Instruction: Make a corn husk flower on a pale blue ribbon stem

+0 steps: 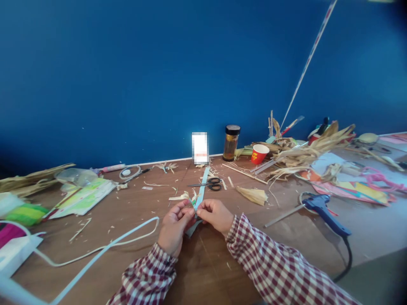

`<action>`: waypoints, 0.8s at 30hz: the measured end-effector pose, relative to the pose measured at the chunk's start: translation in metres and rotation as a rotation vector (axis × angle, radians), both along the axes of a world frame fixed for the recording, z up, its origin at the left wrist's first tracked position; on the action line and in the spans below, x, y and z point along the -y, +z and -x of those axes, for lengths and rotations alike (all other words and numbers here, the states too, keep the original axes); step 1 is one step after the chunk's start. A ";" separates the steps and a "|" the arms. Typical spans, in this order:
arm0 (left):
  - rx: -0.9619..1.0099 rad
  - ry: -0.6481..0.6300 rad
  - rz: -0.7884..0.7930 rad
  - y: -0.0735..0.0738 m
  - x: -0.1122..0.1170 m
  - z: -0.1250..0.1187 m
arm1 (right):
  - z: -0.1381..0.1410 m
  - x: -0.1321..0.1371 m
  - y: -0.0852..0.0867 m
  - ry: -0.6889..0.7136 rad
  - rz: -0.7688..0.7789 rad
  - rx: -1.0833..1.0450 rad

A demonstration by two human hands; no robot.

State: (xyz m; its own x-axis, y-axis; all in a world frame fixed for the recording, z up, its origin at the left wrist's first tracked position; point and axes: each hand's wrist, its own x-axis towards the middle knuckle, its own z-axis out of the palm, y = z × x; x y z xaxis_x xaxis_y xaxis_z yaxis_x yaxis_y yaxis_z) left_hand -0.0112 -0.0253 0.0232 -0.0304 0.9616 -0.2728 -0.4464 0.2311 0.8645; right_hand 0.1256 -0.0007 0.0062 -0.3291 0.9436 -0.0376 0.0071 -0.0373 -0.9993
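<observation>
Both hands meet at the front middle of the table. My left hand (177, 220) is closed, thumb and fingers pinching a small pale-and-green piece (194, 198) that looks like corn husk. Close against it, my right hand (216, 213) is closed in a pinch at the same spot; its fingertips hide what they grip. A light blue strip (202, 190) runs beneath or between the fingers; whether it is held, I cannot tell. Just beyond lie black-handled scissors (213, 184), closed, crossing the strip. Scraps of husk (182, 196) are scattered near my left fingers.
A blue glue gun (324, 207) with its cord lies at right. Behind are a lidded jar (231, 144), a red paper cup (260, 154), and heaped corn husks (305, 154). A white cable (104, 245) crosses the left side, near a power strip (20, 254). A blurred white object (200, 148) stands by the wall.
</observation>
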 end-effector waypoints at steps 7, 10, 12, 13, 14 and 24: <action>0.020 0.026 -0.002 0.001 0.000 -0.001 | 0.002 0.002 0.010 -0.071 0.129 -0.132; -0.027 -0.008 0.063 0.002 0.002 -0.001 | 0.002 0.003 0.011 -0.064 0.125 -0.134; -0.041 -0.046 0.096 0.002 0.003 -0.001 | 0.002 0.003 0.010 -0.052 0.105 -0.118; -0.039 -0.054 0.102 0.002 0.003 -0.001 | 0.002 0.002 0.010 -0.047 0.099 -0.110; -0.034 -0.057 0.103 0.001 0.003 0.000 | 0.001 0.002 0.010 -0.040 0.096 -0.104; -0.059 -0.054 0.087 -0.002 0.001 0.000 | -0.001 0.000 0.004 0.003 -0.017 -0.022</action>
